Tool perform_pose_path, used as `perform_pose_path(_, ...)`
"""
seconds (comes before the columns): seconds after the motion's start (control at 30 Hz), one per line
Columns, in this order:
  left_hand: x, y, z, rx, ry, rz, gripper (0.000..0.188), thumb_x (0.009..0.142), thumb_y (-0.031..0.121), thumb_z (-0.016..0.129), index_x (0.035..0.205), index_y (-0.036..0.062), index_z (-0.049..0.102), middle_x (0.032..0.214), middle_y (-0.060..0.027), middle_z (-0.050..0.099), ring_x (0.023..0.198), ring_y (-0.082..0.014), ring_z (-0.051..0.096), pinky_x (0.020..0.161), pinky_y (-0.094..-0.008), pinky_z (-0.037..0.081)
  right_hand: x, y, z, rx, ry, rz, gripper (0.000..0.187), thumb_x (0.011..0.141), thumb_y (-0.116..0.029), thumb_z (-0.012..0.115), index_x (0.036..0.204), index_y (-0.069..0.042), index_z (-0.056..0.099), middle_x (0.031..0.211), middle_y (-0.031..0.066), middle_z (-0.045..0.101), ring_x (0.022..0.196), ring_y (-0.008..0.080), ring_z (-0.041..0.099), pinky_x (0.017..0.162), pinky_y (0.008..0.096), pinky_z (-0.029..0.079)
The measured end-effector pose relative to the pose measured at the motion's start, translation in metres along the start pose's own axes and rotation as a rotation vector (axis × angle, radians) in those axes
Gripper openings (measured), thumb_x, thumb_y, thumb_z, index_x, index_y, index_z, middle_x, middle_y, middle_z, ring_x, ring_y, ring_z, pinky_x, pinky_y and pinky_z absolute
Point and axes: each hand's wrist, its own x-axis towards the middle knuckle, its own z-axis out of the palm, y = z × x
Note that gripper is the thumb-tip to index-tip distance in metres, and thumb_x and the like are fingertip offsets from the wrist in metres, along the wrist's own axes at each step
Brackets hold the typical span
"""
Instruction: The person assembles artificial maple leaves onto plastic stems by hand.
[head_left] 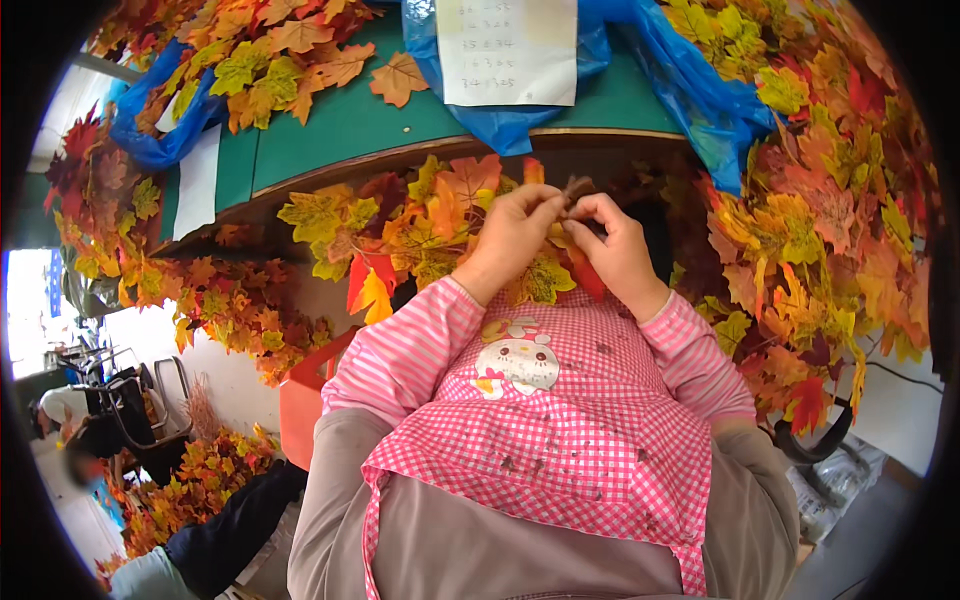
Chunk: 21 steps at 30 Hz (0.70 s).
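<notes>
My left hand [510,238] and my right hand [622,250] meet in front of my chest at the table's edge. Both are closed in a pinch, with fingertips almost touching. Between them they grip a strand of an artificial maple leaf garland [440,235] in yellow, orange and red. Its leaves spread left of my left hand and hang below both hands over my pink checked apron [540,420]. A small brownish leaf [578,187] pokes up just beyond the fingertips. The exact piece of stem in the pinch is hidden by my fingers.
A green table [330,135] stands ahead, with loose leaves [290,60], blue plastic bags [690,80] and a paper sheet [508,50]. Leaf garlands [820,220] pile up at right. An orange-red chair or stool [310,400] is left. Another person's dark sleeve [225,525] shows lower left.
</notes>
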Motion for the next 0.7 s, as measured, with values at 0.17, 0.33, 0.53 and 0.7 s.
perform_pose_path(0.17,0.001,0.007,0.005,-0.030,-0.005,0.002,0.013,0.095,0.009,0.055,0.098,-0.0025,0.060,0.085,-0.0019,0.063,0.076,-0.0072,0.057,0.067,-0.0215,0.047,0.013,-0.009,-0.015,-0.093,0.154,-0.069,0.015,0.084,-0.004,0.066,0.097,-0.002,0.060,0.092,0.0111,0.061,0.078,0.0231,0.062,0.071,0.0304,0.050)
perform_pose_path(0.33,-0.002,0.020,0.012,0.272,-0.062,0.228,0.010,0.093,0.007,0.055,0.097,-0.0013,0.059,0.078,-0.0083,0.062,0.071,-0.0122,0.058,0.065,-0.0267,0.048,0.025,-0.021,-0.030,-0.435,0.144,-0.374,0.016,0.081,-0.003,0.065,0.098,-0.004,0.066,0.098,0.0112,0.060,0.093,0.0279,0.058,0.081,0.0356,0.048)
perform_pose_path(0.53,-0.009,0.014,0.013,0.281,-0.014,0.200,0.015,0.090,0.002,0.058,0.104,-0.0014,0.060,0.087,-0.0101,0.067,0.078,-0.0150,0.064,0.070,-0.0272,0.051,0.017,-0.012,-0.027,-0.371,0.139,-0.264,0.012,0.077,-0.010,0.070,0.088,-0.008,0.065,0.089,0.0075,0.058,0.088,0.0284,0.054,0.081,0.0372,0.044)
perform_pose_path(0.7,0.002,0.011,0.016,0.120,-0.130,0.011,0.014,0.091,0.006,0.061,0.103,-0.0005,0.063,0.085,-0.0029,0.065,0.076,-0.0076,0.059,0.068,-0.0225,0.049,0.019,-0.018,-0.046,-0.359,0.062,-0.203,0.012,0.080,-0.009,0.068,0.090,-0.004,0.065,0.082,0.0075,0.061,0.080,0.0243,0.060,0.074,0.0346,0.048)
